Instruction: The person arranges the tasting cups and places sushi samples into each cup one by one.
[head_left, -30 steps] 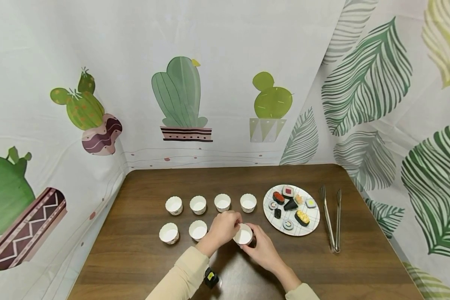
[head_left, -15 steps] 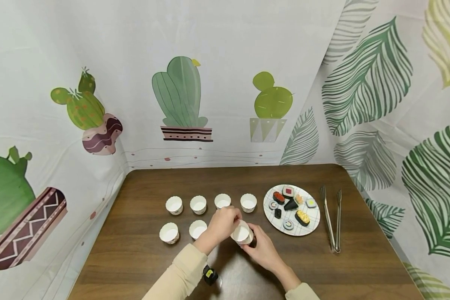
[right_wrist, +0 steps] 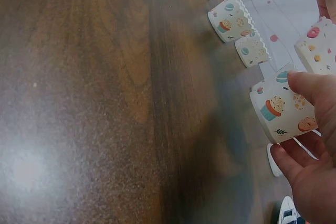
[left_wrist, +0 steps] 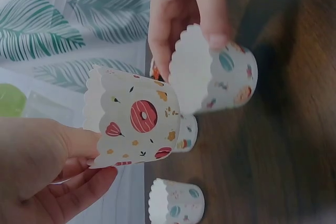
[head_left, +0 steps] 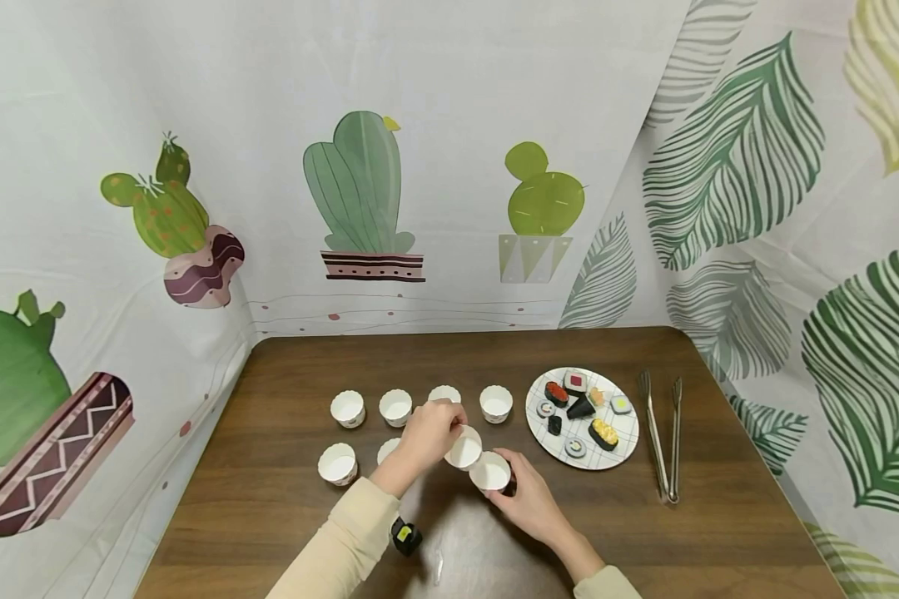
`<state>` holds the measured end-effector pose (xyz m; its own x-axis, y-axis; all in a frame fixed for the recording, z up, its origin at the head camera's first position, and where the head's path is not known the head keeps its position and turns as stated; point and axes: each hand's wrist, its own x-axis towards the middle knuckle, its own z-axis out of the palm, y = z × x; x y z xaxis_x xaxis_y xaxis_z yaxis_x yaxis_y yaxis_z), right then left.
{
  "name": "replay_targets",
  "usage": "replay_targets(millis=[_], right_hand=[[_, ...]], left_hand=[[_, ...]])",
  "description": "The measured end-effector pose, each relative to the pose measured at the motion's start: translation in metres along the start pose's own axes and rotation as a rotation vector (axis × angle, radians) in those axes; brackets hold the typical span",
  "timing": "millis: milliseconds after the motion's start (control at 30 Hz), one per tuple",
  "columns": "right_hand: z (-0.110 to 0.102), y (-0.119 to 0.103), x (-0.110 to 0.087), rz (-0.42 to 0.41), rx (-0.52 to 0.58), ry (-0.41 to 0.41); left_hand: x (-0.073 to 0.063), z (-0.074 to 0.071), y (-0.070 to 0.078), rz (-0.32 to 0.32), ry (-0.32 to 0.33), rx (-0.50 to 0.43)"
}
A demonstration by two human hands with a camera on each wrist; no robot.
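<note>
My left hand (head_left: 429, 434) pinches the rim of a paper baking cup (left_wrist: 137, 120), white with a pink donut print, lifted off the table. Close beside it on the right, my right hand (head_left: 526, 501) grips a second paper baking cup (right_wrist: 281, 106) round its side; this one carries a cupcake print. Both cups look hollow from above, their mouths facing up in the head view. Behind and left of the hands stand more paper baking cups (head_left: 347, 409) in two rows, some partly hidden by my left hand.
A white plate (head_left: 622, 453) of several sushi pieces stands on the right, with metal tongs (head_left: 673, 491) lying beyond it. A black item with a yellow-green mark (head_left: 405, 537) shows by my left sleeve. The wooden table (head_left: 682, 549) meets patterned cloth at its back edge.
My left hand has drawn one baking cup up and left out of the cup in my right hand, so the two are now apart. The right hand has barely moved.
</note>
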<state>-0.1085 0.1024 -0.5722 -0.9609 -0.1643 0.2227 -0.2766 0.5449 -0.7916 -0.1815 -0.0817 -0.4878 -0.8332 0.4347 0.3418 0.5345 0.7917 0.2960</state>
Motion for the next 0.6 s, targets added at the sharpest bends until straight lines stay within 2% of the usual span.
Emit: replay_targets(millis=[300,600], right_hand=[[-0.004,-0.001,0.0,0.013,-0.009,0.014],[-0.006,-0.001,0.0,0.031,-0.024,0.024]], left_hand=[[-0.002,0.008,-0.019,-0.01,0.018,-0.008],[-0.007,0.025,-0.031,-0.078,-0.072,0.039]])
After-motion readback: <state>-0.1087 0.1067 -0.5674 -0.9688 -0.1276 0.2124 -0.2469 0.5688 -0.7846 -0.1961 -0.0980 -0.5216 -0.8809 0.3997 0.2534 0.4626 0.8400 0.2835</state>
